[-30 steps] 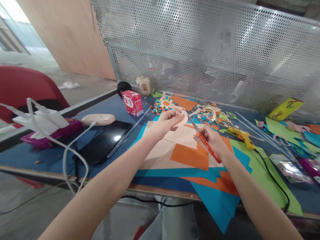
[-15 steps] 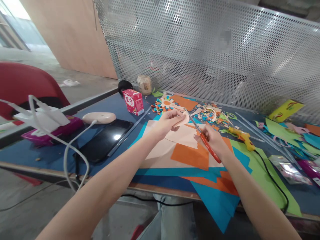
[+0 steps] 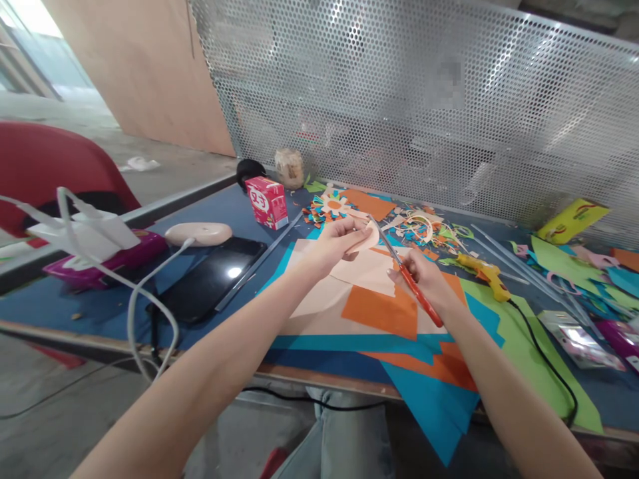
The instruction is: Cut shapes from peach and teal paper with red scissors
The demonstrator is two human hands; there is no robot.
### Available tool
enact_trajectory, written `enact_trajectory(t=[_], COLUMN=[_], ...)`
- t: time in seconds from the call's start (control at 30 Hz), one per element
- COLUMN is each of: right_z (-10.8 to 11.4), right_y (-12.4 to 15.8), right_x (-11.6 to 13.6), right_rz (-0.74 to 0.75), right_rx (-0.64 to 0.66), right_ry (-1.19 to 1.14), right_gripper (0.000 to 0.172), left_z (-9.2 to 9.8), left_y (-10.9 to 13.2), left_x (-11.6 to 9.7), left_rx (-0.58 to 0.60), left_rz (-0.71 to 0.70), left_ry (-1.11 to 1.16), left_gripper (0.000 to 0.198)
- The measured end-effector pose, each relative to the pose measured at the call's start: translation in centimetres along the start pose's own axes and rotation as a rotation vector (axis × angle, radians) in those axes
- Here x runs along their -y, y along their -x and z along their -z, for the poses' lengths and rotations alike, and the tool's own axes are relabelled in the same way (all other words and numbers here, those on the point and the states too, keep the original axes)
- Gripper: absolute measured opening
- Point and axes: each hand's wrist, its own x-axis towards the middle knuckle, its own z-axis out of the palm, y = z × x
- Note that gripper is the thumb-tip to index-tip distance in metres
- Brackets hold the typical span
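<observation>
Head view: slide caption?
Left hand holds a rounded peach paper piece beside red-handled scissors in the right hand.

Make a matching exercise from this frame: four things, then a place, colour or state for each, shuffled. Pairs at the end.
Things
1. scissors
2. glue gun
3. curved pale paper piece
4. box with white lettering

Places, colours, states
A. pinched in the left hand
B. standing on the blue tabletop
C. held by the red handles in the right hand
D. mostly yellow

Pairs: 1-C, 2-D, 3-A, 4-B
</observation>
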Motion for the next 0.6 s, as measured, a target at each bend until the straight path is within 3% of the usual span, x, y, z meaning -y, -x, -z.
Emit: enact_trajectory(t=[0.6], right_z=[0.45], right_y=[-0.03], right_x=[0.44], right_rz=[-0.012], right_rx=[-0.013], right_ry=[0.041], right_gripper=[0.048], left_z=[0.69], left_y=[-0.47], left_x=[0.05], left_rx=[0.025], left_rz=[0.03], left_ry=[-0.035], left_gripper=[0.018])
